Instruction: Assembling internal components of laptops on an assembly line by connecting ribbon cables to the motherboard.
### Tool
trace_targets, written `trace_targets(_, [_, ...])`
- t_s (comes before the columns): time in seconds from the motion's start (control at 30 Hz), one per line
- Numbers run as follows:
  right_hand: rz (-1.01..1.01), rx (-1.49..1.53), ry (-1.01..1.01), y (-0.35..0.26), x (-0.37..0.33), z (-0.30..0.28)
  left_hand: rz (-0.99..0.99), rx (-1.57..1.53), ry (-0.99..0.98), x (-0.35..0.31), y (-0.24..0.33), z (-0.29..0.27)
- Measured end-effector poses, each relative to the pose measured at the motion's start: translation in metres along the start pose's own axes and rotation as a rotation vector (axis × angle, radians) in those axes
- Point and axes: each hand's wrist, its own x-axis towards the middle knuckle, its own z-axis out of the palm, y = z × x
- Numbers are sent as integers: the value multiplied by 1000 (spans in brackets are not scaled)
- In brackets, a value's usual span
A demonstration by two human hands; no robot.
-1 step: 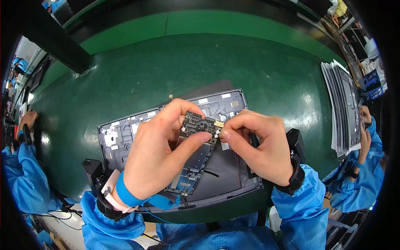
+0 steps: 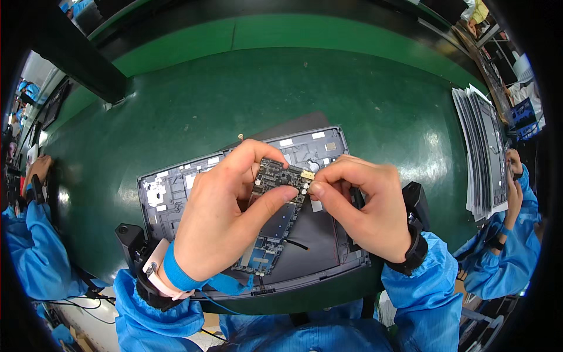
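Note:
A long dark circuit board point(image 2: 278, 224) slants above a grey device housing point(image 2: 158, 217) on the table. My left hand point(image 2: 218, 205) grips the board's upper part, its thumb lying across the face. My right hand point(image 2: 366, 202) is closed in a pinch at the board's upper right edge, just below a pale yellow connector point(image 2: 308, 175) and beside small white sockets. Whatever lies between those fingertips is hidden. A short black cable point(image 2: 297, 244) sticks out from the board's right side. The board's lower end shows a blue area point(image 2: 258, 258).
A dark flat sheet point(image 2: 305, 121) lies partly under the housing. A small brass-coloured piece point(image 2: 240, 136) sits beyond its far edge. Upright thin panels point(image 2: 482, 152) stand at the right. Co-workers' hands show at the left point(image 2: 40, 170) and right point(image 2: 514, 193).

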Motion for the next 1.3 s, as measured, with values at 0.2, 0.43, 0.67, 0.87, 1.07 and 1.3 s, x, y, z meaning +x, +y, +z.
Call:
trace_targets(0.2, [-151, -70, 77, 6, 4, 5, 0, -87, 3, 1, -2, -3])
trace_targets(0.43, [-175, -90, 64, 5, 5, 5, 11, -207, -50, 2, 1, -5])
trace_targets(0.67, [-188, -109, 82, 5, 5, 6, -3, -186, -76, 5, 1, -7])
trace_targets(0.87, [-114, -171, 116, 0, 5, 7, 32, -196, -50, 2, 4, -14])
trace_targets(1.07, [-137, -252, 96, 1, 6, 9, 201, 29, 93, 0, -8, -37])
trace_targets(1.3, [-313, -369, 115, 5, 5, 11, 356, 366, 171, 8, -20, -37])
